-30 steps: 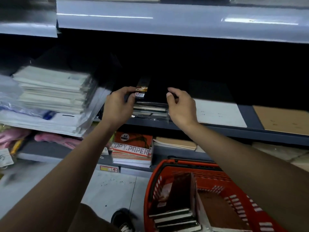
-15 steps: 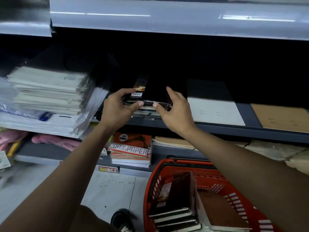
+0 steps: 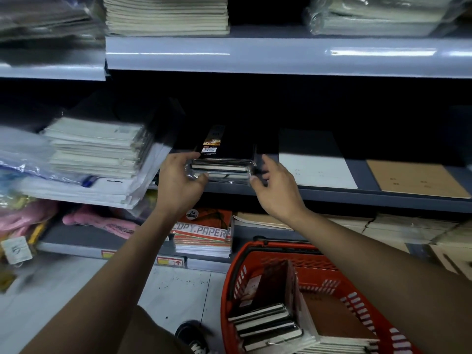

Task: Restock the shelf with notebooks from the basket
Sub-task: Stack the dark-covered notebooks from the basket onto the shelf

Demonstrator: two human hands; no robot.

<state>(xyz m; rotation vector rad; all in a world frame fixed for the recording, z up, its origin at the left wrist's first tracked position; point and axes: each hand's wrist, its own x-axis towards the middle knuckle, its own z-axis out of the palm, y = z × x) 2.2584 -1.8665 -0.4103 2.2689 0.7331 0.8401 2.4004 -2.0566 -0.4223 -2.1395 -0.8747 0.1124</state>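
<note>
A stack of black shrink-wrapped notebooks (image 3: 227,159) lies on the dark middle shelf (image 3: 357,196), near its front edge. My left hand (image 3: 178,182) holds the stack's left front corner, fingers on top and thumb against the front. My right hand (image 3: 274,185) hovers just off the stack's right end with its fingers loose, slightly blurred, holding nothing. The red basket (image 3: 252,254) stands on the floor at the lower right. Inside it are several more black notebooks (image 3: 265,325), lying and leaning, and a brown one (image 3: 332,320).
A pile of white pads (image 3: 97,146) sits left of the stack; a white sheet (image 3: 316,169) and a brown board (image 3: 413,178) lie to the right. Copy paper packs (image 3: 204,231) fill the shelf below. My shoe (image 3: 194,338) is beside the basket.
The camera has tilted up, showing the upper shelf. My right hand has come off the stack's front and drawn back to the right. My left hand stays at the left corner.
</note>
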